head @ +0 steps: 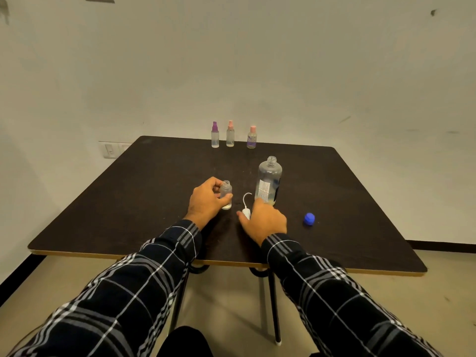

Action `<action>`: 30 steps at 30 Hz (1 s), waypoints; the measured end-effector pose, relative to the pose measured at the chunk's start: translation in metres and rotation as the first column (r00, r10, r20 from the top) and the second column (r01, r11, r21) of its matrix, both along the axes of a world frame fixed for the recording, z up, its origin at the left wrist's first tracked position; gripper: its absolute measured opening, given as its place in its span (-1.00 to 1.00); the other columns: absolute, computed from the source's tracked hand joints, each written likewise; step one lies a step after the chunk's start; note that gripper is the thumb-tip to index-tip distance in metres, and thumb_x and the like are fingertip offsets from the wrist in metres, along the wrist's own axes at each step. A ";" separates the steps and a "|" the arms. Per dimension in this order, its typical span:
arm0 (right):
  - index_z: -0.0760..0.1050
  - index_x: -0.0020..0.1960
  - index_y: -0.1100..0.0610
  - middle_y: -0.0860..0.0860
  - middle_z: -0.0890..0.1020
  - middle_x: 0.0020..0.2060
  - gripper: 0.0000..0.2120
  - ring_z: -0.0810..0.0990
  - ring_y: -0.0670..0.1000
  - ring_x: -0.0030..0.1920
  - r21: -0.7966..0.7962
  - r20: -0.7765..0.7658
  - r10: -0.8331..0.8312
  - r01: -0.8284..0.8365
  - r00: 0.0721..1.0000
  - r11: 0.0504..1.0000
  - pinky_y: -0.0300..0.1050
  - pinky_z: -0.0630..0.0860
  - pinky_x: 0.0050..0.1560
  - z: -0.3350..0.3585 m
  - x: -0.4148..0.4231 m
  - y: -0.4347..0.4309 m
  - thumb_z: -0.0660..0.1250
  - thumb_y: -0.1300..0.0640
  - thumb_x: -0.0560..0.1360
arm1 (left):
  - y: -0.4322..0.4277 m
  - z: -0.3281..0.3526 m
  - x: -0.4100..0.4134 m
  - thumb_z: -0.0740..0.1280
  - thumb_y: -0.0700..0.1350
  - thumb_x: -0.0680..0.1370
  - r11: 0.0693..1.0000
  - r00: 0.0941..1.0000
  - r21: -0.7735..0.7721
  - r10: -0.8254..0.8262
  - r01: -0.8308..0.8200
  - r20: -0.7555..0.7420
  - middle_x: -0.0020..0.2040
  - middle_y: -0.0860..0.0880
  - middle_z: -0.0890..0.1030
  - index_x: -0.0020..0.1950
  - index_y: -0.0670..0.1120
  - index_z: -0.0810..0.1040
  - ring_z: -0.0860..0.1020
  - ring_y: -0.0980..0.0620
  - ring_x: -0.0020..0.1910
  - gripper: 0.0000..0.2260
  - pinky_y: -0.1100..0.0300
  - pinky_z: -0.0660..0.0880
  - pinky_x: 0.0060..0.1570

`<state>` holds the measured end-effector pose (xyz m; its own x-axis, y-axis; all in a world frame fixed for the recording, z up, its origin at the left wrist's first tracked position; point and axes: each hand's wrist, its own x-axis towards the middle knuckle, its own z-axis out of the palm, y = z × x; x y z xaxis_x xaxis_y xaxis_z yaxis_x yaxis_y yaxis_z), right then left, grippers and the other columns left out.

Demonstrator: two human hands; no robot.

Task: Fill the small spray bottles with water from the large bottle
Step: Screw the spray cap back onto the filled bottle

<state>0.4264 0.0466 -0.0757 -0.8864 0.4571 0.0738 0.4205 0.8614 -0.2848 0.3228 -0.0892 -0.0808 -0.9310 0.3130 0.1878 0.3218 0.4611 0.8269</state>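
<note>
Our left hand [206, 202] grips the small open bottle [226, 193] on the table [360, 202], beside the big bottle [269, 180] | our right hand [268, 222] pinches the white spray top [246, 212] | we hold it still, slide the tube [244, 197] in straight.

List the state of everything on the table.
Large bottle: upright, uncapped, little water inside.
Blue cap: off, lying on table.
Small bottle: upright, open, gripped by left hand.
Spray head: off, lying on table, right hand touching it.
Three far spray bottles: upright, capped.
</note>
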 end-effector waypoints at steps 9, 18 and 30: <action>0.41 0.22 0.09 0.09 0.59 0.10 -0.74 0.63 0.15 0.06 -0.005 -0.057 -0.016 0.016 0.998 1.000 0.07 0.59 -0.03 0.002 -0.002 -0.006 0.23 -0.04 0.62 | 0.000 -0.002 -0.001 0.55 -0.07 0.46 1.000 1.000 0.006 0.008 -0.008 -0.008 -0.12 0.12 0.64 0.05 0.04 0.58 0.59 0.25 -0.18 -0.77 0.38 0.45 -0.16; 0.27 0.42 0.04 0.08 0.38 0.30 -0.54 0.57 0.10 0.12 -0.010 -0.340 0.126 -0.137 0.932 0.991 0.02 0.59 0.12 0.021 0.004 0.016 0.30 0.27 0.58 | 0.001 0.000 0.000 0.55 -0.08 0.46 1.000 1.000 -0.015 0.021 -0.021 -0.017 -0.12 0.12 0.63 0.04 0.04 0.58 0.58 0.23 -0.20 -0.77 0.40 0.43 -0.19; 0.35 0.39 0.10 0.10 0.42 0.27 -0.67 0.52 0.06 0.14 -0.066 -0.417 0.204 -0.253 0.886 0.965 0.02 0.51 0.24 0.035 0.001 0.026 0.21 0.22 0.64 | 0.000 0.000 -0.002 0.55 -0.06 0.46 0.999 1.000 -0.032 0.023 -0.023 -0.017 -0.07 0.11 0.65 0.07 0.04 0.59 0.63 0.20 -0.12 -0.75 0.25 0.57 -0.05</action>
<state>0.4278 0.0731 -0.0410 -0.8722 0.2727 0.4061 0.0437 0.8702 -0.4907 0.3213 -0.0888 -0.0809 -0.9349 0.2976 0.1933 0.3243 0.4953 0.8059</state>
